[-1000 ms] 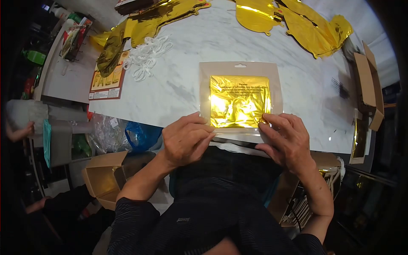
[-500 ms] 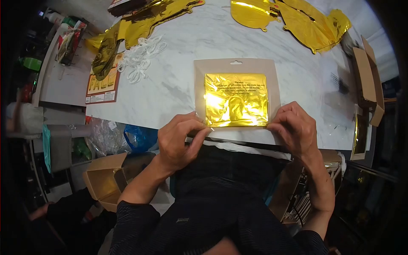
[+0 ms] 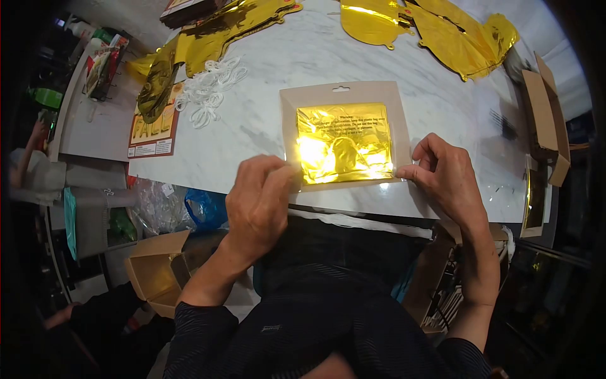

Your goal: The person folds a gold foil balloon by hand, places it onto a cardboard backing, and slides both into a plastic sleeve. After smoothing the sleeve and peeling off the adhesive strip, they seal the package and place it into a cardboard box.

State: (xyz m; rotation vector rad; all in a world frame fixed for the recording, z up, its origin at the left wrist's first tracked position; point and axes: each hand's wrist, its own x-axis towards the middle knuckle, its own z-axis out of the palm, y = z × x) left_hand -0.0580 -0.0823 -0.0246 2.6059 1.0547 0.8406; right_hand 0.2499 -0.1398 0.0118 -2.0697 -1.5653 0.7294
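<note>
A clear plastic bag (image 3: 399, 136) with a hang hole at its top lies on the marble-patterned table in front of me. Inside it is a folded gold foil balloon (image 3: 344, 155); dark warning text runs across the upper part. My left hand (image 3: 259, 202) is closed at the bag's lower left edge, its fingertips partly hidden. At the lower right corner, my right hand (image 3: 449, 180) pinches the bag's edge, with the thumb along it and the other fingers curled.
Gold foil balloons (image 3: 230, 38) lie at the back left, and more foil balloons (image 3: 451, 38) at the back right. White string (image 3: 208, 95) is bunched beside a FALL card (image 3: 151, 136). Cardboard boxes (image 3: 546, 114) stand at right and below left (image 3: 154, 271). A blue bag (image 3: 207, 207) hangs below the edge.
The bag with the gold foil has shifted slightly left and away from me. My left hand has moved up along its left edge; my right hand has turned and risen a little.
</note>
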